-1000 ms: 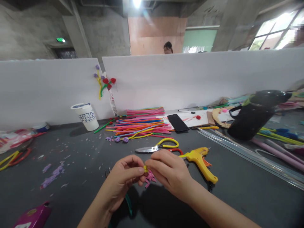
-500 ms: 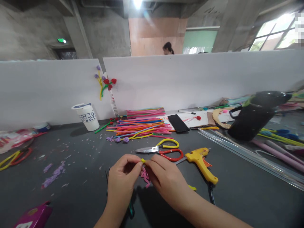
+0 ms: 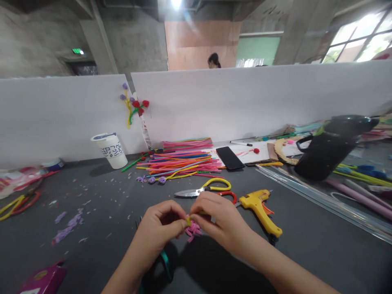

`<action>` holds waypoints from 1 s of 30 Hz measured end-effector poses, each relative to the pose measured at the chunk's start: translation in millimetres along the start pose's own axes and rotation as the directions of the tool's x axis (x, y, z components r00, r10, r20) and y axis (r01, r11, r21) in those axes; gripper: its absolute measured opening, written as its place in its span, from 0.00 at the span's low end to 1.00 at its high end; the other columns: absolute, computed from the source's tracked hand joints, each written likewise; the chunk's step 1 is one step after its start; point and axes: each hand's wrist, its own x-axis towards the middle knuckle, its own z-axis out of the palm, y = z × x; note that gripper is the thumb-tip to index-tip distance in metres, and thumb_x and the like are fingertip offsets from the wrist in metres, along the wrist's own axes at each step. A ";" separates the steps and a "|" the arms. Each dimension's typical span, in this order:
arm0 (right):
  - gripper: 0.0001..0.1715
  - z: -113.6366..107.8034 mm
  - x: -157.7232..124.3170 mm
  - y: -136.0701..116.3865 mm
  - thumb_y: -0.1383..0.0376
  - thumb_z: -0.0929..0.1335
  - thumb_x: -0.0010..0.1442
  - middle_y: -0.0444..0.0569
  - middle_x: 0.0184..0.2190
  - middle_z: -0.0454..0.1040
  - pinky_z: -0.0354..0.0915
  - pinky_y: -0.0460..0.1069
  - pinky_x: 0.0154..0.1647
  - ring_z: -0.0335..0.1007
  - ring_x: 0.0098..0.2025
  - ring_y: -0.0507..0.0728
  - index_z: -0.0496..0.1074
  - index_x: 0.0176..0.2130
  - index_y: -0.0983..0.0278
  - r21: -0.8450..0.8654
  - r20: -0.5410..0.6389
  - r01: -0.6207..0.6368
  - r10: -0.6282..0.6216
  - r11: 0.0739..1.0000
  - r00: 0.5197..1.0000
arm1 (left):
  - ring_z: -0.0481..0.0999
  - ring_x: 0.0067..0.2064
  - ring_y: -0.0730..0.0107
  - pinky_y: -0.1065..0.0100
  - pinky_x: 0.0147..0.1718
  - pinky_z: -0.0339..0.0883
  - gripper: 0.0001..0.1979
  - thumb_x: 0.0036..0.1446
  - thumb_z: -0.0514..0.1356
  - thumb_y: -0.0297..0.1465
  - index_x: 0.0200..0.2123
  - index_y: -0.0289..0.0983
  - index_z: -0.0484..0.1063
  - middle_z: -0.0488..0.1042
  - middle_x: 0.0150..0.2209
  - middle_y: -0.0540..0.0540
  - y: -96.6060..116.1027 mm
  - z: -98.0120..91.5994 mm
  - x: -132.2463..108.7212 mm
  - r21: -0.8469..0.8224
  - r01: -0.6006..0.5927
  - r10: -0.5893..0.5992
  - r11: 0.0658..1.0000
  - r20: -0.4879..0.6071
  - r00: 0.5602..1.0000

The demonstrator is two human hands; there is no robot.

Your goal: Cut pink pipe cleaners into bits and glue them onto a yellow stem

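Between my two hands is a bent piece of yellow pipe cleaner (image 3: pixel 188 221). My left hand (image 3: pixel 159 230) pinches it between thumb and index finger. From the other side, the fingers of my right hand (image 3: pixel 222 224) are closed on it, and part of it is hidden by them. Short pink pieces (image 3: pixel 193 232) lie on the table just below the fingertips. Scissors (image 3: pixel 190 192) with yellow and red handles rest beyond the hands, partly covered by the right one. A teal-handled tool (image 3: pixel 167 263) lies under my left forearm, mostly hidden.
A yellow glue gun (image 3: pixel 260 210) lies to the right. Behind are a pile of coloured pipe cleaners (image 3: pixel 183 163), a phone (image 3: pixel 229 158) and a white cup (image 3: pixel 112 151). A black jug (image 3: pixel 329 149) stands at right; purple scraps (image 3: pixel 70 226) lie left.
Both hands have shifted slightly, with the yellow piece now lower and a little to the right. My right hand covers more of the scissors' red handle, and more pink pieces show.
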 end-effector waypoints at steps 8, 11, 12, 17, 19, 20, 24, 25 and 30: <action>0.08 9.5 4.2 -0.2 0.71 0.64 0.54 0.41 0.22 0.65 0.57 0.43 0.26 0.61 0.26 0.49 0.67 0.24 0.64 0.387 -0.071 -0.240 0.288 0.890 0.955 | 0.65 0.21 0.77 0.75 0.20 0.59 0.03 0.37 0.63 0.23 0.19 0.35 0.71 0.69 0.19 0.52 -4.9 12.9 -3.7 -0.335 -0.054 0.023 0.941 -0.094 0.995; 0.07 9.5 1.7 0.6 0.71 0.63 0.55 0.42 0.25 0.66 0.58 0.44 0.29 0.62 0.29 0.50 0.68 0.27 0.63 0.282 -0.116 -0.169 0.209 0.944 0.971 | 0.65 0.21 0.78 0.76 0.21 0.59 0.04 0.38 0.62 0.22 0.19 0.35 0.70 0.68 0.18 0.53 -5.0 12.6 -2.3 -0.300 -0.027 -0.009 0.954 -0.119 0.993; 0.07 8.3 1.0 0.9 0.71 0.63 0.56 0.43 0.26 0.67 0.58 0.45 0.30 0.62 0.30 0.50 0.68 0.28 0.63 0.225 -0.114 -0.128 0.157 0.966 0.981 | 0.64 0.20 0.79 0.77 0.20 0.58 0.04 0.38 0.61 0.22 0.19 0.34 0.70 0.68 0.17 0.53 -5.2 11.3 -1.8 -0.298 0.022 -0.054 0.954 -0.101 0.993; 0.07 2.3 0.6 1.3 0.70 0.61 0.58 0.45 0.27 0.66 0.57 0.45 0.31 0.61 0.31 0.51 0.67 0.30 0.64 0.055 -0.017 0.006 -0.005 0.998 1.000 | 0.62 0.19 0.82 0.79 0.19 0.54 0.04 0.40 0.60 0.20 0.21 0.34 0.68 0.68 0.18 0.53 -7.1 4.2 -0.2 -0.370 0.301 -0.290 0.879 0.087 0.953; 0.07 2.4 1.6 0.9 0.70 0.62 0.58 0.43 0.26 0.65 0.56 0.45 0.30 0.60 0.30 0.50 0.65 0.28 0.64 0.073 -0.018 -0.029 0.030 0.997 0.999 | 0.63 0.20 0.82 0.79 0.20 0.55 0.04 0.41 0.59 0.20 0.22 0.34 0.68 0.67 0.19 0.53 -7.2 3.5 -0.2 -0.396 0.312 -0.286 0.863 0.125 0.950; 0.07 3.1 1.9 0.5 0.70 0.62 0.57 0.43 0.26 0.64 0.56 0.45 0.30 0.60 0.30 0.50 0.65 0.28 0.63 0.080 -0.030 -0.050 0.053 0.996 0.998 | 0.63 0.21 0.82 0.79 0.21 0.55 0.04 0.42 0.59 0.21 0.22 0.34 0.69 0.67 0.20 0.53 -7.2 3.7 -0.3 -0.406 0.303 -0.273 0.862 0.131 0.953; 0.08 6.8 1.4 -0.7 0.72 0.62 0.56 0.42 0.24 0.63 0.54 0.45 0.29 0.59 0.29 0.50 0.63 0.26 0.63 0.062 -0.069 -0.100 0.105 0.993 0.992 | 0.62 0.22 0.81 0.78 0.22 0.56 0.02 0.44 0.61 0.24 0.24 0.34 0.70 0.66 0.20 0.53 -7.5 5.0 0.6 -0.344 0.212 -0.201 0.915 0.069 0.977; 0.08 7.2 0.9 -0.9 0.71 0.62 0.56 0.42 0.24 0.63 0.54 0.45 0.29 0.59 0.28 0.50 0.63 0.26 0.63 0.058 -0.069 -0.097 0.101 0.994 0.993 | 0.62 0.22 0.80 0.78 0.22 0.56 0.02 0.44 0.62 0.25 0.24 0.34 0.71 0.66 0.20 0.53 -7.5 4.9 1.1 -0.300 0.183 -0.178 0.936 0.045 0.983; 0.07 3.4 1.0 -0.8 0.70 0.62 0.56 0.42 0.25 0.64 0.55 0.45 0.30 0.59 0.30 0.50 0.65 0.27 0.63 0.159 -0.025 -0.108 0.113 0.981 0.993 | 0.63 0.21 0.79 0.77 0.21 0.57 0.03 0.42 0.64 0.27 0.22 0.33 0.72 0.68 0.18 0.53 -4.4 2.9 1.1 -0.166 0.119 -0.114 0.979 0.041 0.993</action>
